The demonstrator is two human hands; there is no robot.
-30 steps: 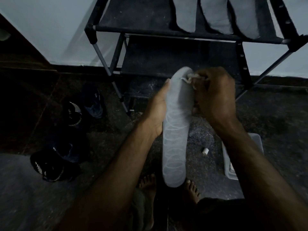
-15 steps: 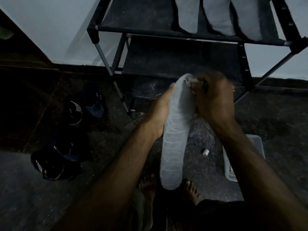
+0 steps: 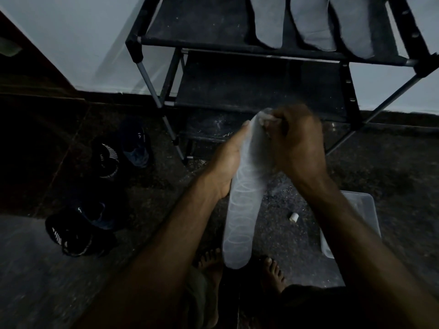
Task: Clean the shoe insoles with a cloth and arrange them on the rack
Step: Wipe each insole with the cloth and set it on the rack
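Observation:
A pale grey insole [image 3: 242,210] with a ring pattern hangs lengthwise in front of me, toe end up. My left hand [image 3: 228,162] grips its left edge near the top. My right hand [image 3: 297,143] is closed on a small light cloth [image 3: 266,116] and presses it against the insole's upper end. Three grey insoles [image 3: 308,22] lie side by side on the top shelf of the black shoe rack [image 3: 213,41] ahead.
Dark shoes [image 3: 107,160] lie scattered on the floor at the left, another [image 3: 71,233] nearer me. A clear plastic tub [image 3: 356,210] sits on the floor at the right, a small white piece [image 3: 293,217] beside it. My bare feet [image 3: 273,271] are below the insole.
My right hand with the cloth has shifted a little along the insole's upper end, and the insole's lower end has swung slightly left. The left hand keeps its grip.

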